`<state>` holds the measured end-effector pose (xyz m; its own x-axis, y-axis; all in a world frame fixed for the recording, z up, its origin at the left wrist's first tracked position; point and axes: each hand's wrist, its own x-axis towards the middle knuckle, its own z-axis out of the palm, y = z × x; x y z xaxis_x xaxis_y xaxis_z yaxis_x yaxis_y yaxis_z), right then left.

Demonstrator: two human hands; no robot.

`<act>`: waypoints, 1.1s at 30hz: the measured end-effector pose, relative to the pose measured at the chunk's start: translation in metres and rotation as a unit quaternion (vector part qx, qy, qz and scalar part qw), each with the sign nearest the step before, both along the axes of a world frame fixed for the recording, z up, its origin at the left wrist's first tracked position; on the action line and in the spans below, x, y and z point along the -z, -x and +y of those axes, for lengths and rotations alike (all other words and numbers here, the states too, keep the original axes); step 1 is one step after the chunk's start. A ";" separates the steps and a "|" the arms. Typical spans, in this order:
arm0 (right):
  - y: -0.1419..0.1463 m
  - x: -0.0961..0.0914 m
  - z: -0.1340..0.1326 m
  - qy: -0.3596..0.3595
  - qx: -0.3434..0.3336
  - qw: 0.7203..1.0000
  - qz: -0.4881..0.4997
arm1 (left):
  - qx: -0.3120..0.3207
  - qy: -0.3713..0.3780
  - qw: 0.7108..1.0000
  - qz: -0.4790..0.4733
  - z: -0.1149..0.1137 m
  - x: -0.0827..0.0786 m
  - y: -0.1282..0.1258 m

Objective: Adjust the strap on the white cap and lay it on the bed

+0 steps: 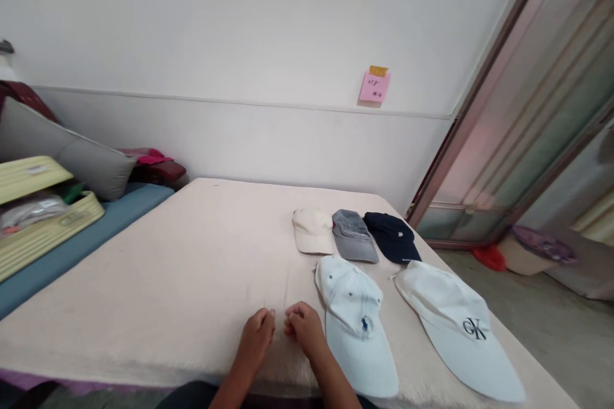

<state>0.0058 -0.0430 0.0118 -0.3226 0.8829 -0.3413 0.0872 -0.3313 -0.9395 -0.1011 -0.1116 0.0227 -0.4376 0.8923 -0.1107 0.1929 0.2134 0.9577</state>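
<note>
My left hand (259,330) rests near the table's front edge, its fingers curled into a loose fist with nothing showing in it. Beside it, a small gap away, my right hand (304,327) is curled the same way. Closest to the right hand lies a pale cap with a small blue logo (352,313), its brim toward me. Farther right is a white cap with black letters (455,319). Behind these sit a cream cap (313,230), a grey cap (354,233) and a navy cap (391,235) in a row. Neither hand touches a cap.
A cream cloth covers the table (192,275). On the left, an open yellow suitcase (48,217) and a grey pillow (71,147) lie on a blue surface. A pink note (374,87) is taped to the wall. A sliding door (518,121) stands at the right.
</note>
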 end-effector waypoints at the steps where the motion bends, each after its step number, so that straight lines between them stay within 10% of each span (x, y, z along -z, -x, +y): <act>1: 0.002 0.002 0.007 0.002 0.004 1.000 0.002 | 0.001 -0.007 1.000 -0.002 0.010 -0.002 0.001; 16: 0.049 0.024 0.070 -0.013 -0.029 0.999 -0.019 | -0.018 0.010 0.990 -0.142 0.078 0.008 0.018; 33: 0.045 0.012 0.066 -0.023 -0.097 0.995 -0.031 | -0.028 0.009 0.980 -0.199 0.060 -0.010 0.018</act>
